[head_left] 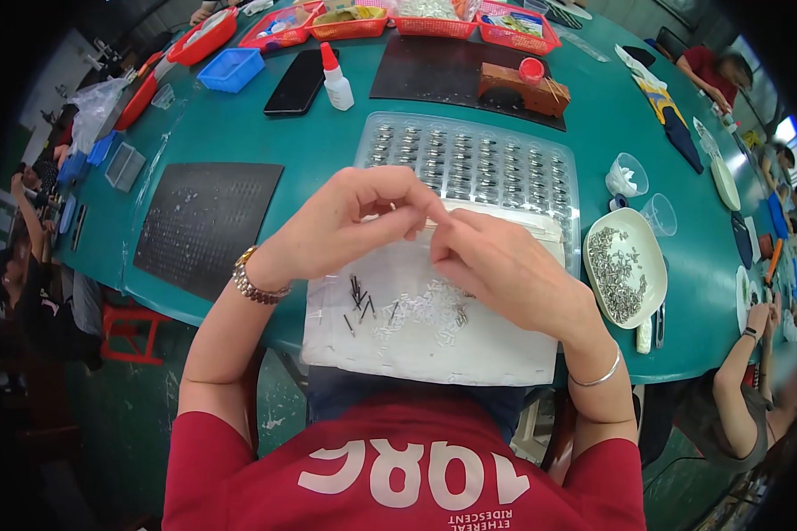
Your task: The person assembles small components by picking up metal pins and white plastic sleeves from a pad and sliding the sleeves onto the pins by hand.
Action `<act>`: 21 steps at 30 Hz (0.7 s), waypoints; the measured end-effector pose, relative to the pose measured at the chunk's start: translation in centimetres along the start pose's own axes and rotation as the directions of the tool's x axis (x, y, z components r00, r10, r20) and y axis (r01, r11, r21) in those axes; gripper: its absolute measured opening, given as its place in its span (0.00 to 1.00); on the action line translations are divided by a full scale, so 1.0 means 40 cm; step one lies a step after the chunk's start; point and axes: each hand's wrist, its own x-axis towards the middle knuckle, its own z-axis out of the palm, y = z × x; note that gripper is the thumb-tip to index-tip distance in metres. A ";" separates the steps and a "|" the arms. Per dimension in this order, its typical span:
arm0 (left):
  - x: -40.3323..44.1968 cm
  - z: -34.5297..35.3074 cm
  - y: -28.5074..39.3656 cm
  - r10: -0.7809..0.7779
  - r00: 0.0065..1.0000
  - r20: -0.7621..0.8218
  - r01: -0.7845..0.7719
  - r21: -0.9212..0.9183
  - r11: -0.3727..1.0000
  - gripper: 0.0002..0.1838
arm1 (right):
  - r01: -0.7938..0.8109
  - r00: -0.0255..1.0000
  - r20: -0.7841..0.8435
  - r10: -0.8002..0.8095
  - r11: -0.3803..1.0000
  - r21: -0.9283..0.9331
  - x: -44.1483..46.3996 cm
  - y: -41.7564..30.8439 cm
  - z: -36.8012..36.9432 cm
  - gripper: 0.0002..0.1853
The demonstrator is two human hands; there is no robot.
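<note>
My left hand (pixel 354 221) and my right hand (pixel 509 270) meet fingertip to fingertip above a white padded board (pixel 363 350). Both are closed in a pinch; whatever sits between the fingers is too small and hidden to name. Below them on the board lies a scatter of small white plastic pieces (pixel 425 311), with several dark thin pins (pixel 359 299) to the left. Just beyond the hands, a clear plastic tray (pixel 514 142) carries rows of shiny metal parts (pixel 460 168), its near portion covered by the board.
At right stands a cream dish (pixel 655 265) of small metal pieces, near clear cups (pixel 626 174). Dark mats (pixel 208 221), a glue bottle (pixel 337 84), a black phone (pixel 295 84), a brown block (pixel 522 88) and red baskets (pixel 434 26) occupy the green table (pixel 212 133). Other people sit around it.
</note>
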 end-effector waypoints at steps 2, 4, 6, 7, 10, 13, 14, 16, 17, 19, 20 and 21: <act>0.003 0.016 -0.003 -0.152 0.988 -0.038 0.136 -0.273 0.952 0.11 | -0.057 0.998 -0.002 0.057 0.994 0.094 0.004 0.000 -0.018 0.06; -0.005 0.017 -0.015 -0.172 0.983 -0.057 0.151 -0.269 0.951 0.10 | -0.171 0.985 0.055 0.165 0.972 0.160 0.010 -0.004 -0.038 0.06; -0.014 0.024 -0.034 -0.149 0.983 -0.111 0.131 -0.157 0.979 0.09 | -0.205 0.978 0.007 0.209 0.951 0.231 0.012 -0.002 -0.027 0.06; -0.019 0.029 -0.048 -0.106 0.982 -0.156 0.101 -0.040 0.994 0.09 | -0.217 0.973 -0.019 0.230 0.940 0.264 0.013 0.001 -0.022 0.06; -0.023 0.028 -0.053 0.083 0.976 -0.201 -0.011 0.334 0.943 0.08 | -0.175 0.978 -0.065 0.199 0.948 0.265 0.015 0.011 -0.019 0.07; -0.029 0.037 -0.047 0.080 0.965 -0.250 0.012 0.347 0.938 0.05 | -0.156 0.983 -0.060 0.171 0.967 0.200 0.017 0.017 -0.031 0.07; -0.032 0.041 -0.045 0.041 0.961 -0.274 0.042 0.292 0.956 0.04 | -0.185 0.978 -0.052 0.202 0.956 0.229 0.018 0.016 -0.032 0.06; -0.031 0.041 -0.040 -0.044 0.962 -0.268 0.082 0.130 0.988 0.04 | -0.241 0.965 -0.033 0.261 0.927 0.286 0.019 0.009 -0.032 0.06; -0.030 0.040 -0.038 -0.086 0.962 -0.258 0.102 0.049 0.994 0.04 | -0.256 0.960 -0.037 0.277 0.924 0.285 0.020 0.007 -0.033 0.06; -0.028 0.041 -0.037 -0.145 0.959 -0.244 0.124 -0.098 0.987 0.04 | -0.285 0.949 -0.047 0.310 0.915 0.286 0.020 0.004 -0.035 0.06; -0.027 0.042 -0.037 -0.174 0.957 -0.233 0.136 -0.171 0.976 0.04 | -0.294 0.939 -0.068 0.337 0.889 0.351 0.020 0.004 -0.033 0.06; -0.027 0.041 -0.036 -0.175 0.958 -0.227 0.139 -0.168 0.976 0.04 | -0.300 0.927 -0.086 0.365 0.859 0.416 0.020 0.006 -0.028 0.06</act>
